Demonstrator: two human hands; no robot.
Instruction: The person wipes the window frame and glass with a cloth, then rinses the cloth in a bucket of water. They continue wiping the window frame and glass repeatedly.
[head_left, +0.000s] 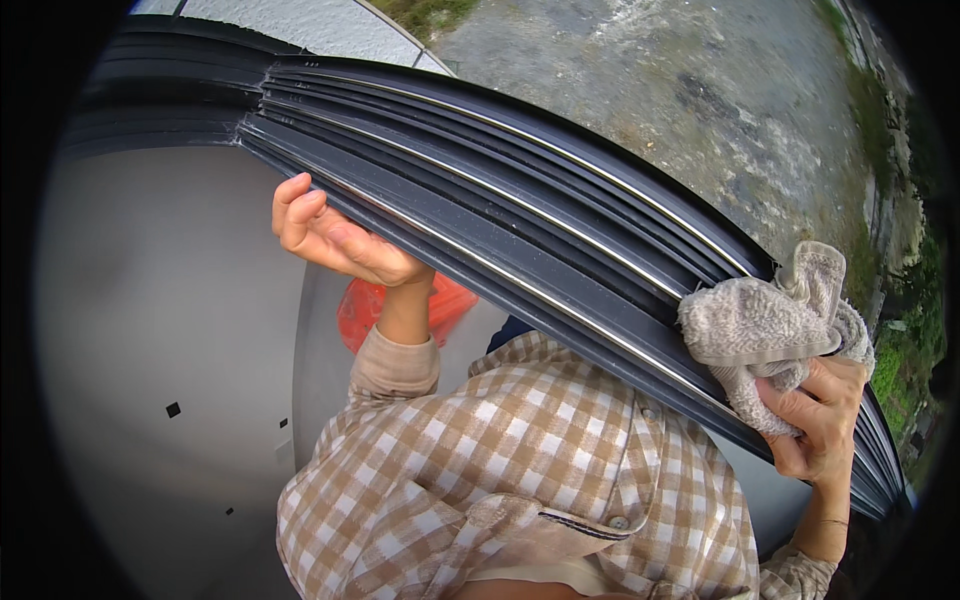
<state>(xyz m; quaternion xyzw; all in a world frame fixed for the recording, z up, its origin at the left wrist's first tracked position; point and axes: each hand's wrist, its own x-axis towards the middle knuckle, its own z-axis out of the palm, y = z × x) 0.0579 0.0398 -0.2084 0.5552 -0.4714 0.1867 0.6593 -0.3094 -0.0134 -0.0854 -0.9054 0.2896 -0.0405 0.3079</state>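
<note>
A dark metal window track (480, 202) with several parallel grooves and bright rails runs slantwise across the view, from the upper left to the lower right. My right hand (817, 420) grips a bunched grey terry cloth (757, 322), which lies against the track near its right part. On the near side of the track, my left hand (345, 236) is raised with curled fingers and holds nothing. Its fingertips are near the track's edge; whether the hand touches it is unclear. Small pale specks dot the grooves.
Beyond the track lies rough ground (645, 112) far below, with greenery at the right. A red plastic bag (360, 315) is behind my left wrist. A smooth grey surface with small dark marks (165, 315) fills the left. The frame corner (259, 97) shows whitish dirt.
</note>
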